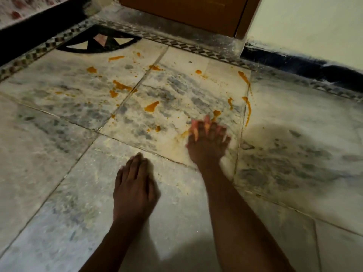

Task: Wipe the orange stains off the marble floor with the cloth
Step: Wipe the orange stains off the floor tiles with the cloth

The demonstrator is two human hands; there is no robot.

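Left hand (135, 185) rests flat on the marble floor (59, 173); the right hand (208, 142), blurred, spreads fingers over a cloth (196, 124) barely visible beneath; orange stains (151, 107) beyond could smear wider

1. The marble floor (59, 150) is veined white and grey.
2. Orange stains (151, 106) are scattered toward twelve o'clock.
3. A black-and-white chequered border (176, 43) is laid along its far edge.
4. A black fan inlay (98, 43) holds pink and cream wedges at eleven o'clock.
5. A brown door (186, 12) is seen at twelve o'clock.
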